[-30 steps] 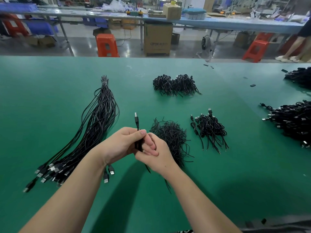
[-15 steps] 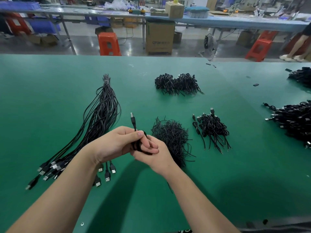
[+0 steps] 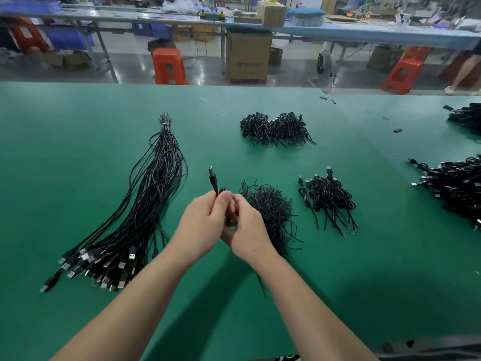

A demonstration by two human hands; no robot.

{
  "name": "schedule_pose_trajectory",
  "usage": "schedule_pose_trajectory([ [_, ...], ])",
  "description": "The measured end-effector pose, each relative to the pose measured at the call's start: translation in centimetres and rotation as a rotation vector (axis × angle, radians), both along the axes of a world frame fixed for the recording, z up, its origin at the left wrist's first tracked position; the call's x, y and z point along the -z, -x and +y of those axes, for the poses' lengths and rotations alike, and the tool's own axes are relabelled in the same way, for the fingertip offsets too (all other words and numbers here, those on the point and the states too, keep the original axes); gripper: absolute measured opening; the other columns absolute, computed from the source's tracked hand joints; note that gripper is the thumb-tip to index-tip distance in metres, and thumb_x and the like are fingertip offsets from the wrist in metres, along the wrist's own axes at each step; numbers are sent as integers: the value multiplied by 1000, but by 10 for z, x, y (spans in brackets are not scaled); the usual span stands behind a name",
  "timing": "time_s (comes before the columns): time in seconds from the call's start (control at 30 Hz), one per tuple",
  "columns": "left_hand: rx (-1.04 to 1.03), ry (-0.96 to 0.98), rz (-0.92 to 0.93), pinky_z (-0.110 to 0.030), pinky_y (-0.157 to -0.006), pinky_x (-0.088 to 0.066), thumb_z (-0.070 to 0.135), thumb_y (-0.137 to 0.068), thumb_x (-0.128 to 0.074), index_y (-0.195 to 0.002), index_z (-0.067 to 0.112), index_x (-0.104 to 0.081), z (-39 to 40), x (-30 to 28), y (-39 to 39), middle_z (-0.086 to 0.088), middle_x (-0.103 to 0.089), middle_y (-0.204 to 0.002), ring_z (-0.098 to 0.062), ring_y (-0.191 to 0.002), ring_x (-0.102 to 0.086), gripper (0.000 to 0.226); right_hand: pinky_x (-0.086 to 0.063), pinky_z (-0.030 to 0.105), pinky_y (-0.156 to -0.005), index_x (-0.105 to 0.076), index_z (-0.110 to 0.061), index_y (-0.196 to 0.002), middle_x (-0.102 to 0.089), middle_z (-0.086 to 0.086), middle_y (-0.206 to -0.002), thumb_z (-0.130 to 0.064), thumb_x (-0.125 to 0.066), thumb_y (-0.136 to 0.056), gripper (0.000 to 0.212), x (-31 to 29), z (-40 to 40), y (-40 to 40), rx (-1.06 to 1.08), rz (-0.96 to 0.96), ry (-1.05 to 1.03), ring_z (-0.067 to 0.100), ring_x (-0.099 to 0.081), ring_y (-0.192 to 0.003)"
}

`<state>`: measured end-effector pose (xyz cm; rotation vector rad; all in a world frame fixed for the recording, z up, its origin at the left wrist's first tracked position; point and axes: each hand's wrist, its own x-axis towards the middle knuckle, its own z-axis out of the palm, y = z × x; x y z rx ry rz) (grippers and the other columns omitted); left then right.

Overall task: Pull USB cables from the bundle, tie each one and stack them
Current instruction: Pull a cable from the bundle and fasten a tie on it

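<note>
USB cable (image 3: 214, 181) held up off the green table (image 3: 78, 142) between both hands, plug end sticking up above the left thumb, rest of the cable coiled and mostly hidden inside the hands. Left hand (image 3: 201, 226) has fingers curled round the coil, thumb pressed on top of it; right hand (image 3: 247, 230) pressed against the left one, fingers curled in on the same coil, exact pinch hidden. Landmark = the held cable: straight behind and just right of it, a loose pile of black tie wires (image 3: 270, 212) lying on the table, partly covered by the right hand. Left of the held cable, the long bundle (image 3: 145, 201) of untied USB cables, bound at its far tip, fanned out toward the near left with plugs spread at that end. Right of the held cable, past the tie wires, a small stack of tied cables (image 3: 329, 199), apart from the wires. Far behind the held cable, a second dark heap (image 3: 276, 128) of short wires or cables, cannot tell which. Far right of the held cable, at the frame edge, a big pile of cables (image 3: 455, 186) with plugs showing, another pile (image 3: 466, 117) behind it. Beyond the table: orange stools (image 3: 168, 66), cardboard box (image 3: 247, 57), blue workbench (image 3: 364, 33)
</note>
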<state>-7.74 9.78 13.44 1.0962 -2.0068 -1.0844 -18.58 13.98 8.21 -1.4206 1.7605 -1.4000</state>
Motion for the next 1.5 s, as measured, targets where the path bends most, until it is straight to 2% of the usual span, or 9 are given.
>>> schedule_pose_trajectory([
  [0.13, -76, 82, 20, -13, -59, -35, 24, -103, -46, -74, 16, -54, 10, 4, 7, 2, -59, -74, -4, -70, -52, 31, -40, 11, -59, -50, -38, -86, -61, -24, -73, -29, -61, -71, 21, -13, -3, 7, -53, 43, 27, -2, -54, -65],
  [0.23, -90, 149, 8, -12, -73, -31, 22, -103, -48, -71, 23, -56, 11, 2, 10, 7, -48, -88, 0, -81, -44, 33, -37, 9, -58, -47, -39, -81, -57, -33, -69, -39, -59, -71, 16, -17, -4, 12, -36, -4, 51, -7, -50, -61],
  [0.37, -118, 126, -49, -28, -90, -28, 27, -103, -46, -76, 24, -64, -1, -5, 5, 5, -41, -93, -18, -101, -37, 33, -40, 17, -60, -47, -33, -88, -58, -18, -75, -27, -70, -83, 25, -17, -1, 22, -37, 22, -18, 1, -49, -65],
  [0.53, -30, -45, 15, -37, -74, -41, 26, -104, -44, -73, 20, -61, -4, -5, 4, -14, -65, -89, -23, -84, -56, 36, -44, 33, -61, -37, -29, -89, -55, -4, -82, -31, -74, -86, 37, -16, 0, 19, -107, 101, -194, 14, -50, -67],
  [0.67, -26, -119, 17, -25, -59, -34, 28, -104, -47, -65, 21, -60, -5, -5, 5, -7, -59, -76, -7, -67, -51, 41, -40, 39, -63, -40, -15, -100, -57, 8, -86, -29, -55, -100, 21, -19, 4, 13, -156, 286, -216, 30, -56, -73],
  [0.8, -74, 189, -362, -40, -75, -42, 34, -105, -39, -63, 14, -40, -8, -3, 8, -5, -45, -85, -32, -87, -52, 46, -47, 47, -67, -43, -9, -111, -64, 17, -93, -26, -40, -105, 18, -23, 7, 8, -160, 488, -288, 42, -60, -80],
  [0.9, -145, 352, -447, -36, -65, -34, 42, -104, -34, -63, 21, -31, -1, -1, 8, 0, -39, -80, -29, -69, -48, 46, -49, 48, -69, -42, -8, -115, -66, 19, -91, -18, -41, -100, 18, -26, 6, 4, -138, 518, -335, 42, -62, -80],
  [1.17, -257, 114, 39, -27, -62, -46, 51, -87, -66, -83, 29, -54, -5, 5, 5, 9, -64, -75, -6, -68, -63, 25, -51, 47, -74, -49, -11, -126, -69, 16, -96, -30, -38, -105, 30, -30, 4, 6, -69, 361, -283, 38, -63, -84],
  [1.5, 226, 258, -273, -20, -58, -47, 55, -84, -67, -79, 28, -66, -28, -7, -15, 9, -66, -65, -5, -65, -61, 27, -52, 42, -69, -50, -16, -126, -68, 14, -96, -28, -33, -104, 30, -26, 11, 14, -185, 394, -413, 33, -61, -77],
])
